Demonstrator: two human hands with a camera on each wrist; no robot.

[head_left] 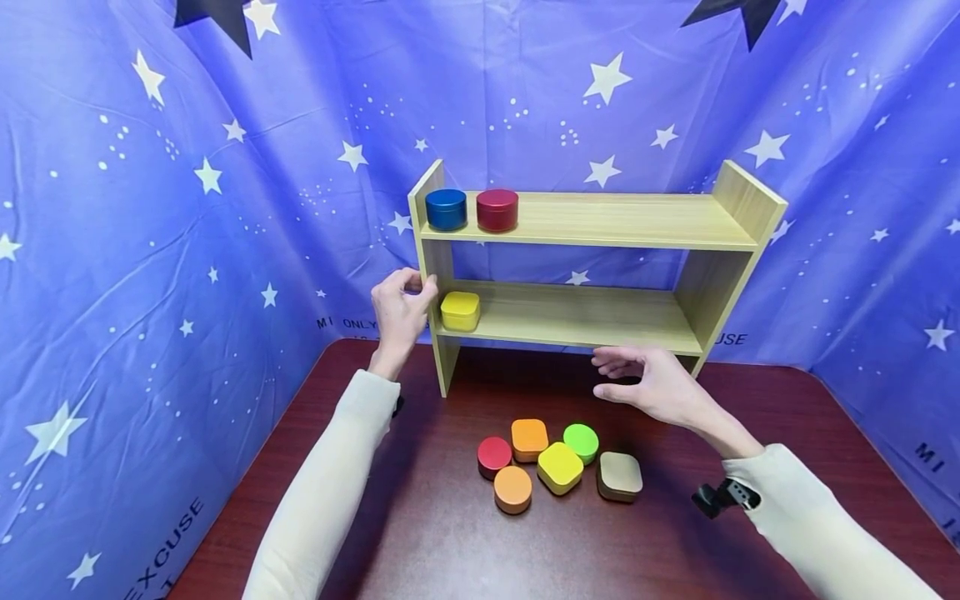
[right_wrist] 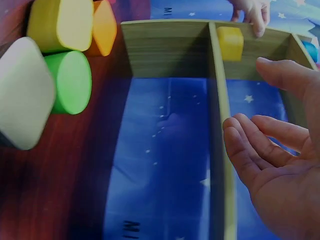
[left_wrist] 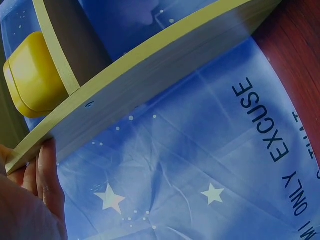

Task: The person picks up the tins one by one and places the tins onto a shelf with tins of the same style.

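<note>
My left hand [head_left: 403, 307] pinches the front edge of the wooden shelf's left side panel [head_left: 424, 250], its fingers against the outer face in the left wrist view. Just inside that panel, a yellow square tin [head_left: 461, 312] sits on the lower board. My right hand [head_left: 651, 385] hovers in front of the lower board's right half, fingers loosely bent and apart from the thumb. Nothing lies between them. On the top board stand a blue round tin [head_left: 446, 210] and a dark red round tin [head_left: 497, 211].
Tins cluster on the dark red table [head_left: 420, 533]: red round [head_left: 494, 457], orange square [head_left: 529, 440], light orange round [head_left: 513, 489], yellow square [head_left: 560, 467], green round [head_left: 581, 443]. A beige square tin [head_left: 619, 476] stands to their right. Blue starry cloth [head_left: 247, 208] surrounds the table.
</note>
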